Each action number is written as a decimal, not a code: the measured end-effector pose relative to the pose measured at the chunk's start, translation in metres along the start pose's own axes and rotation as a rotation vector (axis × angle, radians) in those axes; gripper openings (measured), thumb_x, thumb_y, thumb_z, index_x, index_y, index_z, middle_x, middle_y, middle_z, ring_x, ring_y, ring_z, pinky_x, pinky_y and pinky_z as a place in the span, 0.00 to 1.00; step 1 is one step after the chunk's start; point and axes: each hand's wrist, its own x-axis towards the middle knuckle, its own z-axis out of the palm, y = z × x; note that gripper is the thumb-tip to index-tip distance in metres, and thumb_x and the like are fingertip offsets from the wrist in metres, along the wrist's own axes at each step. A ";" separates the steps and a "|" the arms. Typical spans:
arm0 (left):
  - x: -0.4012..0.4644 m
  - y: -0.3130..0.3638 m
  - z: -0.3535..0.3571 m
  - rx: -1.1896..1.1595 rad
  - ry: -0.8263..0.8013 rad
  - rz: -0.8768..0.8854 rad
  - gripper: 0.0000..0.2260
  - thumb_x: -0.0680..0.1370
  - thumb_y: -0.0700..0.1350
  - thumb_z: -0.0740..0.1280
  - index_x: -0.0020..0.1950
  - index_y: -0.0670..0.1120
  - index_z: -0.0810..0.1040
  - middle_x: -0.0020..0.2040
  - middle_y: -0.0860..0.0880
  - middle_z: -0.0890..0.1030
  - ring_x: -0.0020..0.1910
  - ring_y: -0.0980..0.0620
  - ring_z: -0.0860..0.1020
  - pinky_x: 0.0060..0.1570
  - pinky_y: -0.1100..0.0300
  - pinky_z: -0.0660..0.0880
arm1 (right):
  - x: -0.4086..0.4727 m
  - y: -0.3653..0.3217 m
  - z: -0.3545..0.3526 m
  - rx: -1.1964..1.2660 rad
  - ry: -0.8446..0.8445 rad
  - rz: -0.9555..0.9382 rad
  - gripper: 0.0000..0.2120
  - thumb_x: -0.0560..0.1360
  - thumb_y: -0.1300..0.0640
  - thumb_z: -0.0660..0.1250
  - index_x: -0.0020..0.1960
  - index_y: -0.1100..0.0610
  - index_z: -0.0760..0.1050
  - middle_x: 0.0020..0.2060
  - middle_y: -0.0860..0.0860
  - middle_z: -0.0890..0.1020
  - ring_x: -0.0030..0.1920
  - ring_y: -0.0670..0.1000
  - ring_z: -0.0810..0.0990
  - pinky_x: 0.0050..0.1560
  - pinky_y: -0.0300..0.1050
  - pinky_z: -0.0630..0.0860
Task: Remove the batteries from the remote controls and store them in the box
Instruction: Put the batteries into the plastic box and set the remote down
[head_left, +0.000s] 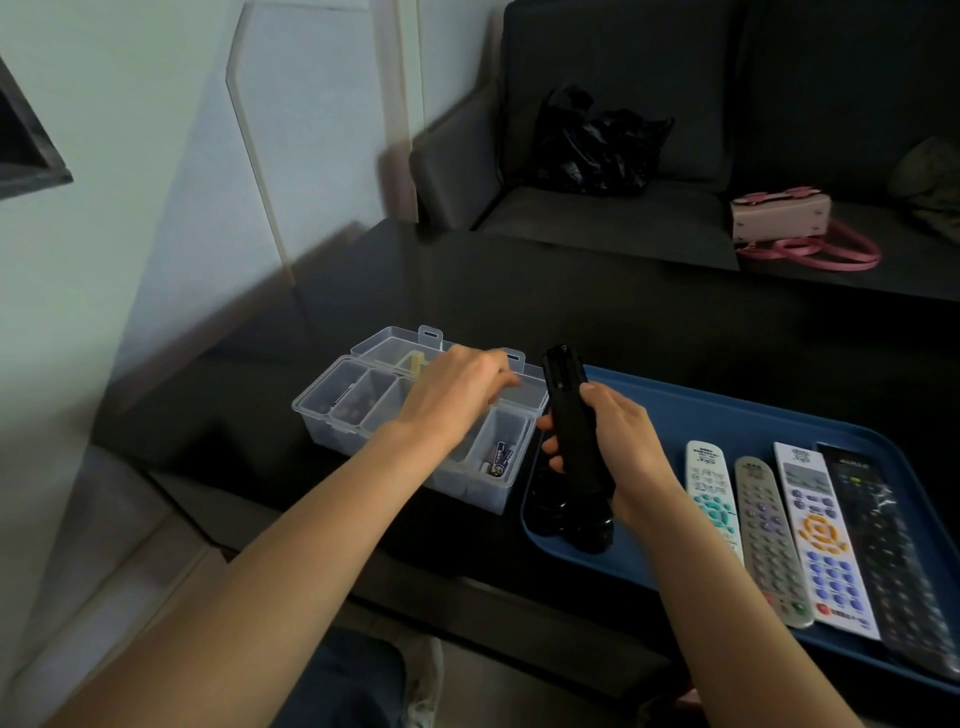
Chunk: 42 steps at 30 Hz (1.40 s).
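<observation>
Black long remote control (574, 426) stands wrapped in the right hand (621, 447); the left hand (452, 395), fingers curled, hovers over the clear plastic box (332, 415); I cannot tell if it holds anything.

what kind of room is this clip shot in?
Likely a home living room: a dark sofa with a pink handbag on its seat, and a low black coffee table holding a tray of TV-style remotes.

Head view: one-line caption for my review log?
Left hand reaches over the clear box while the right hand grips a black remote above the blue tray.
</observation>
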 end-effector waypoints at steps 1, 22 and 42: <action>0.000 0.002 -0.002 -0.046 0.002 0.006 0.10 0.78 0.48 0.63 0.49 0.42 0.77 0.37 0.47 0.82 0.34 0.52 0.79 0.39 0.54 0.77 | 0.000 0.001 0.000 -0.006 -0.004 0.000 0.13 0.82 0.56 0.53 0.50 0.60 0.74 0.35 0.58 0.80 0.30 0.51 0.76 0.29 0.42 0.74; -0.008 0.031 0.007 0.410 -0.474 -0.018 0.11 0.76 0.40 0.64 0.58 0.40 0.74 0.61 0.42 0.70 0.57 0.42 0.72 0.48 0.54 0.68 | -0.002 0.008 0.001 -0.039 -0.010 0.039 0.12 0.82 0.57 0.53 0.50 0.60 0.73 0.36 0.59 0.79 0.29 0.52 0.75 0.26 0.42 0.73; -0.014 -0.001 0.018 -0.483 0.062 -0.250 0.09 0.77 0.41 0.65 0.56 0.48 0.80 0.51 0.51 0.82 0.49 0.57 0.78 0.45 0.71 0.69 | 0.001 0.005 -0.004 -0.059 0.028 0.034 0.13 0.83 0.56 0.53 0.49 0.58 0.75 0.36 0.59 0.79 0.30 0.52 0.76 0.29 0.43 0.74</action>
